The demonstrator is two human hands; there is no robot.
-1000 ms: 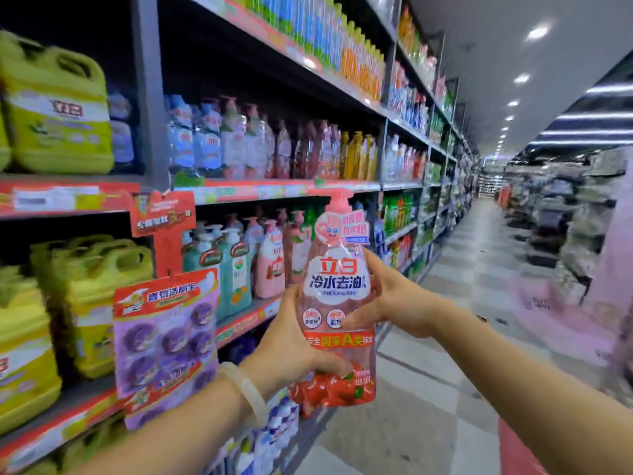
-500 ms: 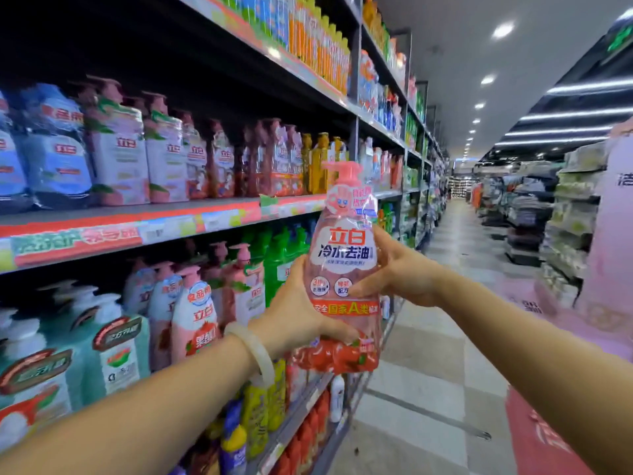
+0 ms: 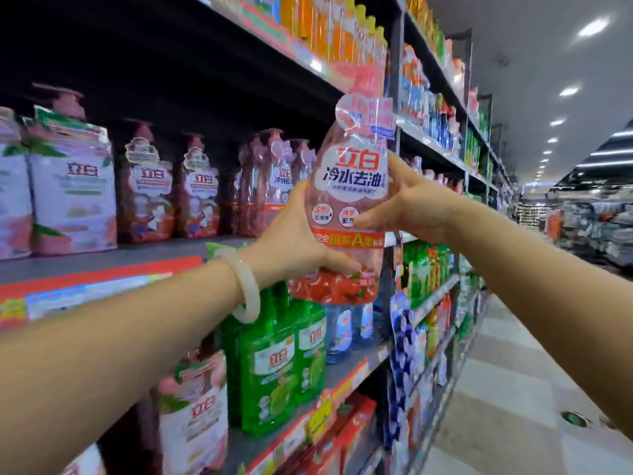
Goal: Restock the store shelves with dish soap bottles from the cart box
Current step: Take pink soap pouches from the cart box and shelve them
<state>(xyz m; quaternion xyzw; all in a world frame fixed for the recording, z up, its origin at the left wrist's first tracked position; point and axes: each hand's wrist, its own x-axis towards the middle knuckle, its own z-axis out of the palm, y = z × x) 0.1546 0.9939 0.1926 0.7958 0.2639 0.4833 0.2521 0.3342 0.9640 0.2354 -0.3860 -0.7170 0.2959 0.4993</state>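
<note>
Left hand (image 3: 294, 241): wrapped around the lower left side of a pink dish soap bottle (image 3: 349, 200), thumb across the front; a pale bracelet (image 3: 248, 289) sits on the wrist.
Right hand (image 3: 407, 207): gripping the bottle's right side, fingers curled onto the label.
Bottle: upright, lifted in front of the middle shelf's (image 3: 102, 272) front edge.
Shelf: similar pink bottles (image 3: 202, 190) stand along it.
Below: green bottles (image 3: 277, 365).

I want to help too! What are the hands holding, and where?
Both hold one pink soap bottle: left hand low on its side, right hand at its middle.
</note>
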